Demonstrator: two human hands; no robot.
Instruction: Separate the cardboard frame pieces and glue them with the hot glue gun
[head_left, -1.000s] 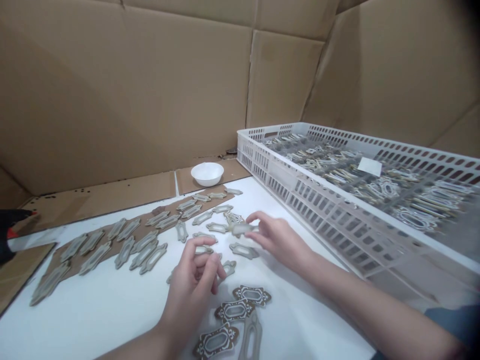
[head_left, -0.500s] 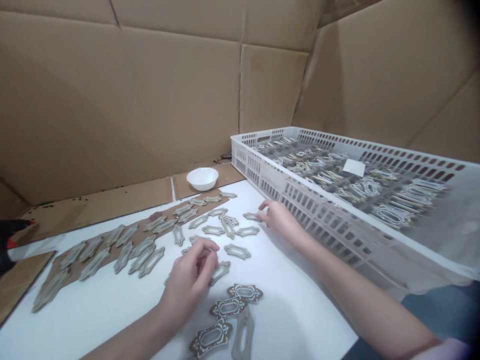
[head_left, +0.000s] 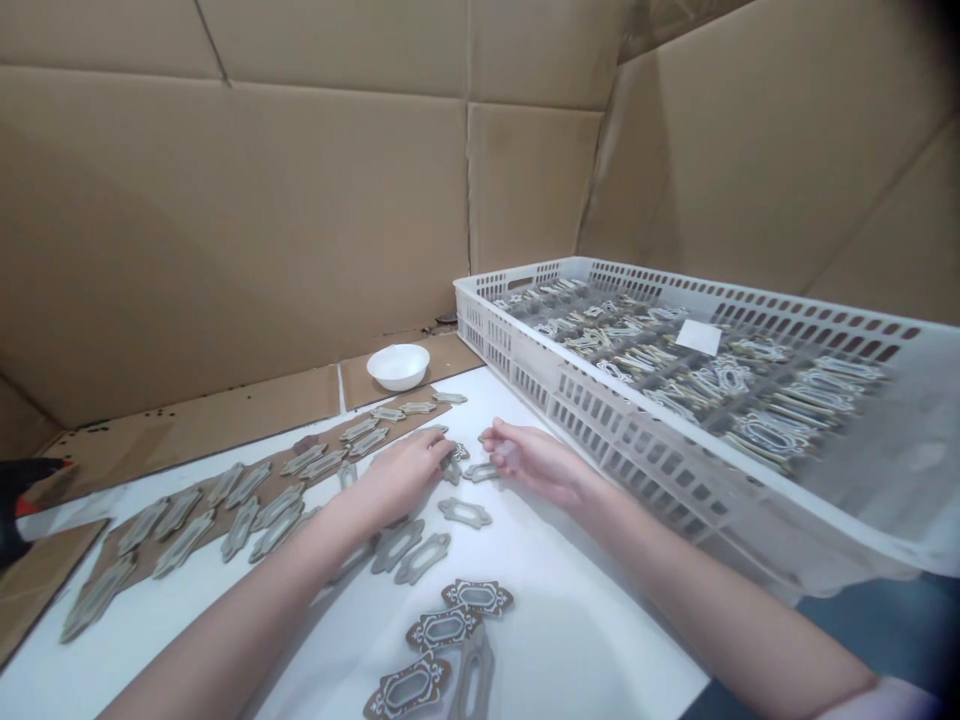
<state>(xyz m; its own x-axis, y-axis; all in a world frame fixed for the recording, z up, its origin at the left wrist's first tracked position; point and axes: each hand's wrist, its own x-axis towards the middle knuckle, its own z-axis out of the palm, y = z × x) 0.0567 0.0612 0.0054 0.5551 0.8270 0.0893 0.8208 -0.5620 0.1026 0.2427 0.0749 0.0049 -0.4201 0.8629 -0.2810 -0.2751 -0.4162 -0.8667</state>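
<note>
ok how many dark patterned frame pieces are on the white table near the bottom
3 dark patterned frame pieces, in a rough column on the white table: the top one, the middle one, and the lowest at the picture's bottom edge. Any in the white crate are too small to tell.

Black tool [head_left: 13,500] half out of frame

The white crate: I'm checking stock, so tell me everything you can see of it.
The white plastic crate is wide and shallow, with walls pierced by rows of slots. It sits on the white table, to the right of the person's right hand, which is close but does not clearly touch it. Inside lie many flat frame-shaped pieces in packed rows, with a small white paper slip on top.
</note>
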